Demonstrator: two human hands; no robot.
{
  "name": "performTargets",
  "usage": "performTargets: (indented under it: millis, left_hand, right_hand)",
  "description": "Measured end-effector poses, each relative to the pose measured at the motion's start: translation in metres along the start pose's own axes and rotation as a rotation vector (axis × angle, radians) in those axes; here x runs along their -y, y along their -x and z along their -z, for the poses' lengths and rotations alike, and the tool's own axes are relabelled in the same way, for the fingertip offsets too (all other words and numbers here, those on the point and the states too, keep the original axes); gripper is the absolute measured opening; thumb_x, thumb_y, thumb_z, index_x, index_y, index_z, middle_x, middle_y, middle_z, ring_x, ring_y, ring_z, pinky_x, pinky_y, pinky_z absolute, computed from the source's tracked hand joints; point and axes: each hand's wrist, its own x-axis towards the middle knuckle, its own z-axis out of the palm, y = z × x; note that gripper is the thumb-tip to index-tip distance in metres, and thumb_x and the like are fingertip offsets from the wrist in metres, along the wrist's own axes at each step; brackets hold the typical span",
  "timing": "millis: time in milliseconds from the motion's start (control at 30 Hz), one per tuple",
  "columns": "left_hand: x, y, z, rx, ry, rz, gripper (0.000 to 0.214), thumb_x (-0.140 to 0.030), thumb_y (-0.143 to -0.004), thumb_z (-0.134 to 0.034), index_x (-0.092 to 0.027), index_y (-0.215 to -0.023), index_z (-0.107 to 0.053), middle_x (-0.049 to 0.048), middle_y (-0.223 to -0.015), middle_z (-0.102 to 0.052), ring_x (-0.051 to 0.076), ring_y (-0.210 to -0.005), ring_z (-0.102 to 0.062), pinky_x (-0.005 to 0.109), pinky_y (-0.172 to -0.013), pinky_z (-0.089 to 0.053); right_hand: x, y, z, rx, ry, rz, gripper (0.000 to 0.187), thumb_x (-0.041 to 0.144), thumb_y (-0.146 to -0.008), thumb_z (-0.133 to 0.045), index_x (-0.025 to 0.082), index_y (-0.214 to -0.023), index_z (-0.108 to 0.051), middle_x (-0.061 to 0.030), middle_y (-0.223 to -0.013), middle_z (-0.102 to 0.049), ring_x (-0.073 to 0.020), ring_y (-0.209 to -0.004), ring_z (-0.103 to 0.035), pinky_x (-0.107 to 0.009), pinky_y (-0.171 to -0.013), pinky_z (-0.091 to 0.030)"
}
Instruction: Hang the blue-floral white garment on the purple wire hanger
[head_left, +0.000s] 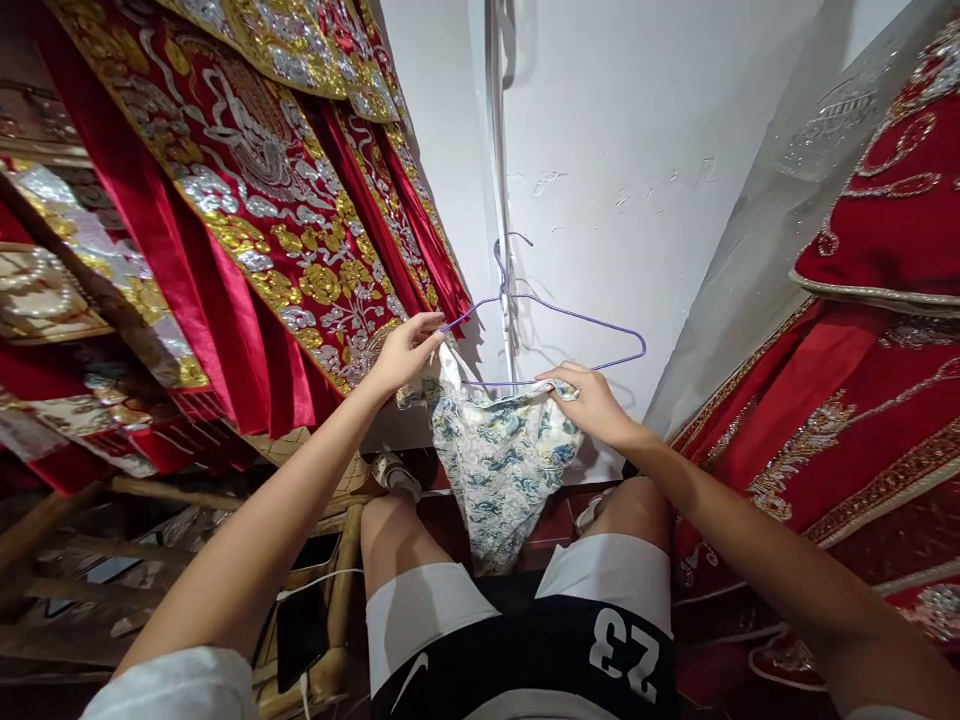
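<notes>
A purple wire hanger (559,312) hangs in front of the white wall. A pale floral garment (501,462) droops below its bottom bar. My left hand (405,352) pinches the hanger's left end together with the cloth's upper edge. My right hand (592,398) is closed on the garment's other top corner, just under the bar. Both arms reach forward over my knees.
Red garments with gold and silver embroidery (247,200) hang close on the left. More red embroidered clothing (877,400) fills the right. A white wall (615,150) with a vertical pipe (496,120) stands ahead. A bamboo chair (337,600) sits low left.
</notes>
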Motion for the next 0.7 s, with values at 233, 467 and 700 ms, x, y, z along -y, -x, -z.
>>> performTargets:
  millis: [233, 467, 700]
  left_hand:
    - [-0.001, 0.005, -0.019, -0.142, -0.19, -0.053, 0.036, -0.043, -0.095, -0.046, -0.017, -0.083, -0.067, 0.0001, -0.062, -0.057, 0.015, -0.062, -0.052, 0.027, -0.063, -0.039]
    - [-0.005, 0.006, -0.005, -0.179, -0.334, -0.061, 0.034, -0.042, -0.095, -0.048, -0.019, -0.074, -0.061, 0.0006, -0.061, -0.053, 0.015, -0.059, -0.048, 0.028, -0.065, -0.037]
    - [0.016, 0.0, 0.015, -0.286, -0.386, 0.019, 0.034, -0.05, -0.095, -0.049, -0.018, -0.094, -0.063, 0.0085, -0.088, -0.066, 0.023, -0.081, -0.058, 0.031, -0.074, -0.041]
  right_hand:
    - [-0.015, 0.0, 0.037, -0.211, 0.254, -0.14, 0.069, 0.022, -0.083, -0.066, 0.024, -0.15, -0.05, -0.0161, -0.137, -0.053, -0.0324, -0.108, -0.063, -0.045, -0.092, -0.054]
    - [-0.049, -0.041, 0.077, -0.069, 0.244, -0.312, 0.047, 0.029, -0.074, -0.077, 0.013, -0.118, -0.074, -0.0157, -0.11, -0.074, -0.0325, -0.097, -0.069, -0.044, -0.087, -0.055]
    - [-0.013, -0.054, 0.119, 0.304, -0.362, -0.586, 0.036, 0.037, -0.057, -0.093, 0.014, -0.081, -0.079, -0.0086, -0.077, -0.077, -0.0259, -0.078, -0.073, -0.037, -0.072, -0.06]
